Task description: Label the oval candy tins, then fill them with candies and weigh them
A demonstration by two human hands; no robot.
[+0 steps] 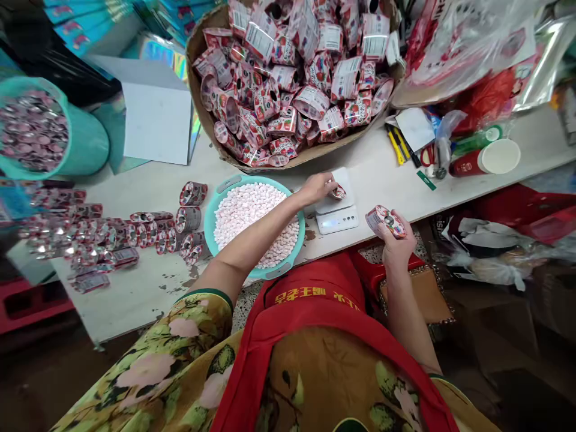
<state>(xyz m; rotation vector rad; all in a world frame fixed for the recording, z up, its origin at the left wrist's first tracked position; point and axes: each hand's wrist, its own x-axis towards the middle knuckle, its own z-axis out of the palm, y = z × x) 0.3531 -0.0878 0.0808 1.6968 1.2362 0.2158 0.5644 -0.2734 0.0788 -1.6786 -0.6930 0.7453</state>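
My left hand (pixel 315 188) reaches across the basin with its fingers closed on a small red printed candy container (pixel 338 191), at the white digital scale (pixel 337 221). Whether that container rests on the scale's plate I cannot tell. To the right, in front of the table edge, my right hand (pixel 399 241) grips another candy container (pixel 382 219), red and white with a printed label. Under my left forearm stands a turquoise basin (pixel 209 223) full of small pale pink candies (pixel 247 207).
A large cardboard box (pixel 315 153) heaped with printed containers stands behind the basin. Filled containers (pixel 121 231) are lined up at the left, near a turquoise bucket (pixel 90 141) of round lids. Cutters (pixel 396 146) and a paper cup (pixel 499 157) lie at the right.
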